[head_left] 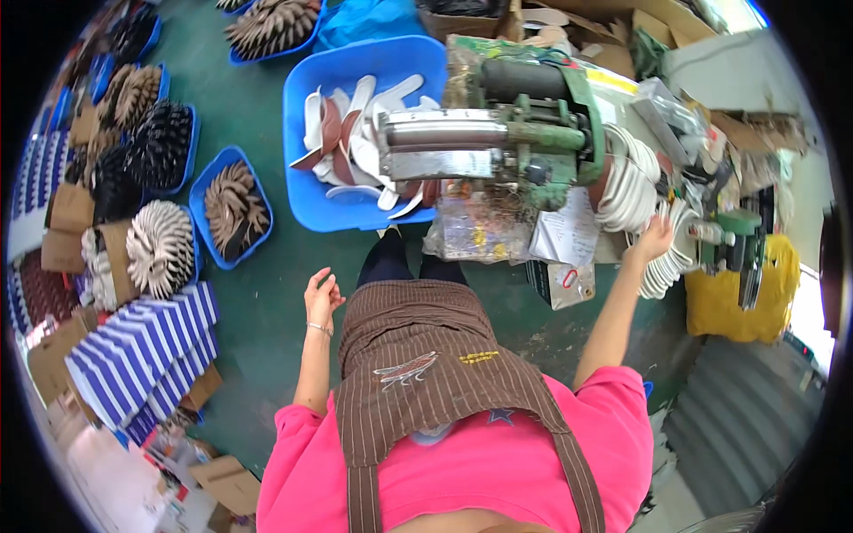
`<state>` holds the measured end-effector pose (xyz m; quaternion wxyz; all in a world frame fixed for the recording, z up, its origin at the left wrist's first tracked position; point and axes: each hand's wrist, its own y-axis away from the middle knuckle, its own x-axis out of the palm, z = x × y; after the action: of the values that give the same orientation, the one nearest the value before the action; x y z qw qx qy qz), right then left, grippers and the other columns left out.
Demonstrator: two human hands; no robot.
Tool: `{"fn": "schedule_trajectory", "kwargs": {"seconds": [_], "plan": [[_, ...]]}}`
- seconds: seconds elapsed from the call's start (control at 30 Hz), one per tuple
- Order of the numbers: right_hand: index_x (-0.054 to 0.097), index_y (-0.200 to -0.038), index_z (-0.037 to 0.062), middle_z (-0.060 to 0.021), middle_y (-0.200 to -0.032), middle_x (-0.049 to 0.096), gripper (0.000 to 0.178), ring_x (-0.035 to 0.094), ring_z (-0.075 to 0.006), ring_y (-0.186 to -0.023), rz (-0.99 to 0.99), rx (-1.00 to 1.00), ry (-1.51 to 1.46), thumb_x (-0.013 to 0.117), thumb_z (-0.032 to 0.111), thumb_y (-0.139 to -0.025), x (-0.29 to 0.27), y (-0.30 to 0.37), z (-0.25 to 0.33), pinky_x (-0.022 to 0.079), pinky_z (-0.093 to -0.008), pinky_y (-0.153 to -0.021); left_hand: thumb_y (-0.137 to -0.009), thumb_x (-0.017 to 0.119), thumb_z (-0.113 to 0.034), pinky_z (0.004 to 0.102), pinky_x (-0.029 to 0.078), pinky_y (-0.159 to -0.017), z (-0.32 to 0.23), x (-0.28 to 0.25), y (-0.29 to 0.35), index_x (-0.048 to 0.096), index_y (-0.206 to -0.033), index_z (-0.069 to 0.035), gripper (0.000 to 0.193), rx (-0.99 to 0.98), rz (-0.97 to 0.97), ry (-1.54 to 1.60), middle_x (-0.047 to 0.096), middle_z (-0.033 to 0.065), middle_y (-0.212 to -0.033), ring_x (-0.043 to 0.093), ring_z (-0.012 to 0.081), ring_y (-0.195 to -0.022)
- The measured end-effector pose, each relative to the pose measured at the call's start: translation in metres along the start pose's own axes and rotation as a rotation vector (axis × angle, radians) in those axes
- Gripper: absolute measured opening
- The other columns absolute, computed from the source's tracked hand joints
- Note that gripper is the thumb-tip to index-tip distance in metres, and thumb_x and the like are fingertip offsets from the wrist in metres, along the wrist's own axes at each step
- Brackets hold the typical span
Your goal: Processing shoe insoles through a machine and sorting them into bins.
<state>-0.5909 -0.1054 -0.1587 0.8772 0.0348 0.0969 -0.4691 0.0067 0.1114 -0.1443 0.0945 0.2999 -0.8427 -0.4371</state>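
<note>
My right hand (656,238) reaches out to the right, its fingers closed at the edge of a fanned stack of thin white curved pieces (665,266). Exactly how many it pinches is too small to tell. Another stack of white curved pieces (629,178) lies just beyond, beside the machine. My left hand (322,298) hangs near my left hip with fingers loosely bent and apart, holding nothing. In front of me stands a green machine (546,133) with metal rollers. Its rollers reach over a blue tub (298,191) holding loose white and brown curved pieces (360,124).
Papers (566,233) lie on the bench by the machine. A smaller blue tub (222,253) of brown pieces stands on the floor at left, near more filled tubs and a striped cloth-covered stack (147,355). A yellow sack (742,311) is at far right.
</note>
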Motion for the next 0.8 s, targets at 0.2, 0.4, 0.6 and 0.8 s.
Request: {"fn": "schedule_trajectory", "kwargs": {"seconds": [0.2,0.4,0.6,0.8], "plan": [[0.048,-0.110,-0.0028,-0.0152,-0.105,0.056,0.029,0.055,-0.0223,-0.096,0.352,-0.119,0.399,0.049,-0.003,-0.080,0.028,0.272,-0.040,0.043,-0.0328,-0.086,-0.083,0.062,-0.016,0.0266,0.050,-0.056,0.007,-0.051,-0.076,0.051,-0.115,-0.011,0.034,-0.030,-0.146,-0.136,0.059,0.0018,-0.080,0.055,0.0089,-0.066],[0.055,-0.116,0.0005,-0.0124,-0.109,0.062,0.030,0.060,-0.0186,-0.100,1.334,0.358,0.491,0.052,0.003,-0.086,0.102,0.385,-0.054,0.048,-0.0297,-0.085,-0.080,0.066,-0.019,0.0307,0.051,-0.065,-0.011,-0.079,-0.202,0.049,-0.120,-0.007,0.045,0.078,-0.158,-0.521,0.060,0.0093,-0.099,0.058,0.0169,-0.082],[0.048,-0.122,-0.0017,-0.0170,-0.117,0.058,0.046,0.056,-0.0252,-0.108,1.088,-0.014,0.879,0.062,0.015,-0.081,0.180,0.415,-0.143,0.044,-0.0333,-0.091,-0.073,0.072,-0.020,0.0357,0.045,-0.086,-0.027,-0.080,-0.329,0.045,-0.124,-0.003,0.060,0.334,-0.147,-0.882,0.052,0.0160,-0.114,0.055,0.0281,-0.101],[0.052,-0.113,-0.0008,-0.0129,-0.108,0.056,0.041,0.050,-0.0264,-0.108,0.249,1.008,0.654,0.063,0.018,-0.078,0.205,0.434,-0.192,0.043,-0.0371,-0.091,-0.071,0.072,-0.017,0.0402,0.043,-0.085,-0.085,-0.034,-0.382,0.048,-0.117,-0.005,0.053,0.473,-0.221,-0.961,0.051,0.0172,-0.107,0.053,0.0317,-0.100]]}}
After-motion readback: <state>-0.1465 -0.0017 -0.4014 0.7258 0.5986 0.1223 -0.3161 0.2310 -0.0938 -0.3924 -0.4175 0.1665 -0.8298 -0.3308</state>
